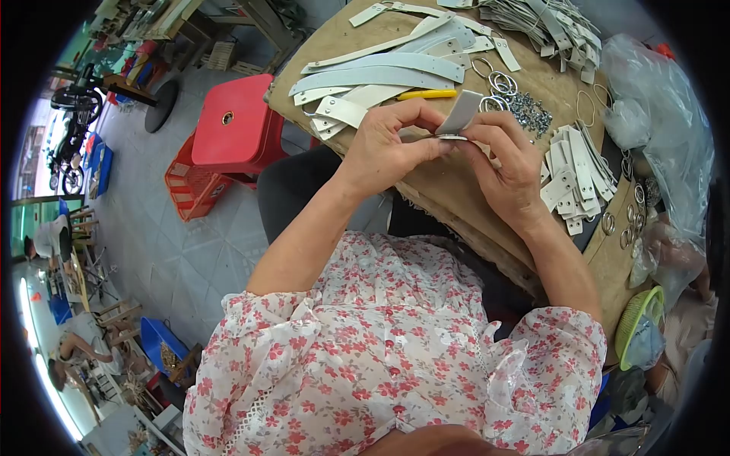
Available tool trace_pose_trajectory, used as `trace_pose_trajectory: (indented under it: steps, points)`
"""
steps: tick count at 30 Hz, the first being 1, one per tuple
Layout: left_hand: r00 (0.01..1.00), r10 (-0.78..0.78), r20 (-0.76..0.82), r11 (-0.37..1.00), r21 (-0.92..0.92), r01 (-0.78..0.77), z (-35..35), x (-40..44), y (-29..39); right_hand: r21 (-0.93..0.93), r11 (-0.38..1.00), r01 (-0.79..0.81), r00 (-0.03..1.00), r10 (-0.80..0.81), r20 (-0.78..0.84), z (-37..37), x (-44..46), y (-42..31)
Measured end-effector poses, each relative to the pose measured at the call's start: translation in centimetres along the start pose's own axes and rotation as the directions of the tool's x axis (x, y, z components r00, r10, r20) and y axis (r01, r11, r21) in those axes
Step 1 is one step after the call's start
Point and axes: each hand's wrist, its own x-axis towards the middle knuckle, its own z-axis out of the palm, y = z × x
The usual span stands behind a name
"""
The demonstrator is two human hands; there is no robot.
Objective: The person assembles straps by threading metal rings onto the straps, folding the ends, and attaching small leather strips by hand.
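My left hand (389, 146) and my right hand (505, 161) meet over the near edge of the table, fingers pinched on a short white strap (460, 112). One end of the strap sticks up between the hands; its lower part lies flat between my fingertips. Whether a ring sits in its fold I cannot tell. Just beyond are metal rings (502, 82) and a heap of small metal studs (532, 114). A yellow-handled tool (426, 94) lies past my left fingers, against a pile of long white straps (380, 74).
Short straps with holes (579, 171) lie to the right, near more rings (630, 220). Another strap bundle (555, 34) is at the back. A plastic bag (661, 129) and green basket (639, 323) flank the table's right. A red stool (236, 121) stands left.
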Motion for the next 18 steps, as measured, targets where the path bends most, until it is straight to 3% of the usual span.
trace_pose_trajectory:
  steps: [2,6,18]
  points:
    - [0.999,0.046,0.002,0.999,-0.021,-0.046,-0.1,0.0,-0.1,-0.014,1.000,0.024,1.000,-0.024,0.009,-0.1,0.0,0.1]
    - [0.995,-0.098,-0.006,0.993,-0.064,0.097,-0.3,0.0,0.3,-0.028,0.998,0.055,0.998,-0.054,0.018,-0.2,-0.1,0.2]
    - [1.000,-0.014,-0.011,0.999,-0.051,0.013,-0.1,-0.2,-0.8,-0.008,0.999,0.037,0.999,-0.036,0.014,-0.2,-0.2,-0.4]
